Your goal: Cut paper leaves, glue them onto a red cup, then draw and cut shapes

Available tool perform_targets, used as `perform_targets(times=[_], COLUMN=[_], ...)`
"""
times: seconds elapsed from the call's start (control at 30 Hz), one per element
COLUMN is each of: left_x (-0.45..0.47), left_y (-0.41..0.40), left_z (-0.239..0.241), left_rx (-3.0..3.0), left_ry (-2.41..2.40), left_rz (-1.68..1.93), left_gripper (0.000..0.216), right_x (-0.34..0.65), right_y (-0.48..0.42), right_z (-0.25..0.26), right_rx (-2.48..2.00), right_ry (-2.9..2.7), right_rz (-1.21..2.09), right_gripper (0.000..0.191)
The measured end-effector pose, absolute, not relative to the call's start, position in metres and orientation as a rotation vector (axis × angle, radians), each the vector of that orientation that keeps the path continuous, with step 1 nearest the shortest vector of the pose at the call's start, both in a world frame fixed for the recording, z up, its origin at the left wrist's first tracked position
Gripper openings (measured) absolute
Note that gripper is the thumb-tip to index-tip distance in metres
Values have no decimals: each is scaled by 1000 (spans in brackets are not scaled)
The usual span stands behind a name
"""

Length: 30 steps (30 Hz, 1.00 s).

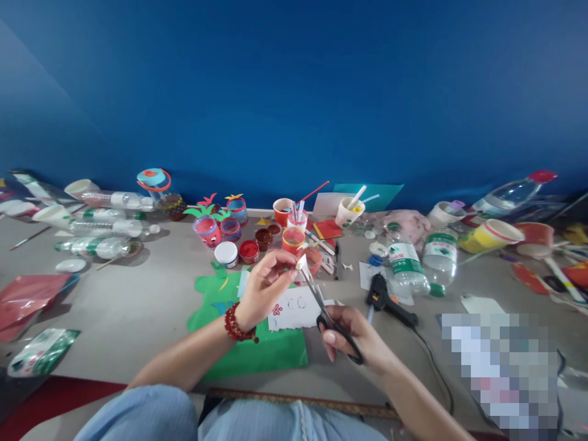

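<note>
Between the thumb and fingers of my left hand (266, 282) is a small white piece of paper (302, 263). My right hand (346, 334) grips black-handled scissors (316, 295), whose blades point up and left to the paper's edge. Whether the blades are parted I cannot tell. Beneath both hands lies a white sheet (294, 306) with two drawn circles and a red knot pattern. Part of it overlaps a green paper sheet (261, 358) with a wavy cut edge.
A black glue gun (388, 300) with a trailing cord lies right of my right hand. Paint jars (248, 251), decorated cups (206, 231) and a white cup with straws (350, 212) stand behind. Plastic bottles (407, 263) are on the right, others (98, 247) on the left.
</note>
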<state>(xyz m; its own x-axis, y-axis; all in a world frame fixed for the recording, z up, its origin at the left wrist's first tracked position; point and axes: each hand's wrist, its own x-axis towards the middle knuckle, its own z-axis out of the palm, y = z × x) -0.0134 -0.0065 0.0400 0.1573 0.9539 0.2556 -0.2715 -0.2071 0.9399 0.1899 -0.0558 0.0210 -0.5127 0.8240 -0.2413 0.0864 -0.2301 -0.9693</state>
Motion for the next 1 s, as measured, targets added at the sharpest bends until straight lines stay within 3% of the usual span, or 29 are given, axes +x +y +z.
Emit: perform_targets(times=[1.0], left_x=[-1], left_y=[-8], left_z=[40], left_rx=[947], left_ry=[651], left_rz=[1313], left_gripper=[13], right_x=[174], right_y=[-51], right_z=[20], right_rx=[-1025], right_ry=[-1444], right_rz=[1726], right_gripper=[59])
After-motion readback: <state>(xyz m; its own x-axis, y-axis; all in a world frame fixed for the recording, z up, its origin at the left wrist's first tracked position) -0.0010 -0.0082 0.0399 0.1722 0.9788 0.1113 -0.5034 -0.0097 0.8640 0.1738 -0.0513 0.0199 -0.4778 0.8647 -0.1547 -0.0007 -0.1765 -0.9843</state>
